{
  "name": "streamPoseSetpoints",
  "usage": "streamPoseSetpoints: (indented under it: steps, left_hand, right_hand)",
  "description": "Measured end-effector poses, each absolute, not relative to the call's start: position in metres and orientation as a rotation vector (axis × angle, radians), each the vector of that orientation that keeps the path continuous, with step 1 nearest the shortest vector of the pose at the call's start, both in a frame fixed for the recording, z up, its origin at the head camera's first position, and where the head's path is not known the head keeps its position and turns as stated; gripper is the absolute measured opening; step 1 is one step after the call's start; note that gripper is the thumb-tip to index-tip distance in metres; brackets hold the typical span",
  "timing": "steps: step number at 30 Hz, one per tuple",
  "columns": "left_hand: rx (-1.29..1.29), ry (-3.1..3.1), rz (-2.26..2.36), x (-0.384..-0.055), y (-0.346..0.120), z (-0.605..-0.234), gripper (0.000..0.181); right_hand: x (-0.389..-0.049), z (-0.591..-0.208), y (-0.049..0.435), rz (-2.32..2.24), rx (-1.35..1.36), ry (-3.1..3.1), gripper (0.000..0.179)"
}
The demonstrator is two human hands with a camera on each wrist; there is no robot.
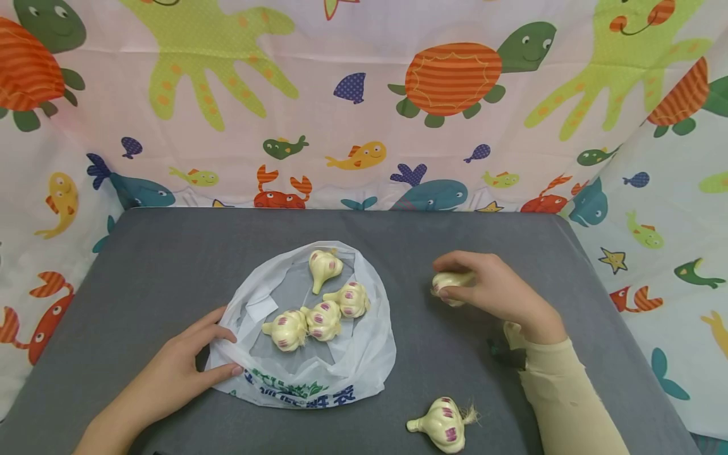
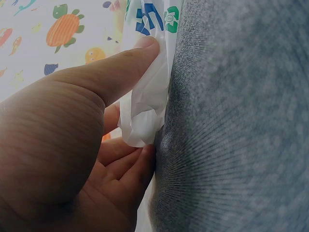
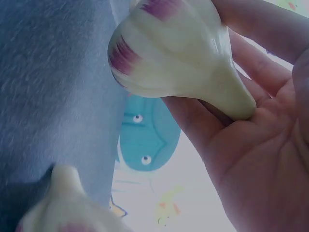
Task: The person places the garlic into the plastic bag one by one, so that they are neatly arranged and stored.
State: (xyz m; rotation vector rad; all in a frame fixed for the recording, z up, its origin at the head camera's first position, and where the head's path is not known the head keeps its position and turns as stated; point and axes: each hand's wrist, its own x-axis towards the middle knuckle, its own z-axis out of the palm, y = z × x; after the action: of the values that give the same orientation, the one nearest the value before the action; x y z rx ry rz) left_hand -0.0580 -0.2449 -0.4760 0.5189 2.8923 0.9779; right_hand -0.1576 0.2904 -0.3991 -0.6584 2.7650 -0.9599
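Observation:
A white plastic bag (image 1: 372, 354) lies with its mouth spread wide, and several garlic bulbs (image 1: 324, 320) show inside it. My left hand (image 1: 165, 373) holds the bag's left side, thumb near the printed front and fingers at the rim. In the left wrist view, the thumb (image 2: 130, 63) lies against the bag (image 2: 149, 92), with other fingers on its far side. To the right of the bag, my right hand (image 1: 495, 287) grips a garlic bulb (image 1: 449, 282) between thumb and fingers. The right wrist view shows this bulb (image 3: 169, 53) with its stem toward the palm.
Another garlic bulb (image 1: 443, 424) lies near the front of the grey tabletop (image 1: 472, 373), right of the bag. Behind and beside the table hangs a curtain (image 1: 364, 126) printed with sea animals. A dark green patch (image 1: 503, 351) shows beside the right sleeve.

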Motion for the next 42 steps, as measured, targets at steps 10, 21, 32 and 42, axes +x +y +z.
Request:
streamPoseSetpoints:
  steps: [10, 21, 32, 42]
  left_hand:
    - [0.562, 2.913, 1.016, -0.057, -0.245, -0.480, 0.043]
    - [0.548, 2.902, 1.028, -0.057, -0.247, -0.481, 0.043]
    - [0.531, 2.884, 1.017, -0.058, -0.246, -0.479, 0.042]
    - [0.531, 2.885, 1.021, -0.057, -0.245, -0.479, 0.042]
  right_hand:
    - [-0.164, -0.396, 0.267, -1.014, -0.730, 2.747, 0.037]
    - [-0.170, -0.396, 0.232, -1.083, -0.819, 2.695, 0.036]
    - [-0.173, -0.398, 0.207, -1.114, -0.933, 2.639, 0.038]
    - [-0.176, -0.407, 0.189, -1.116, -1.004, 2.593, 0.041]
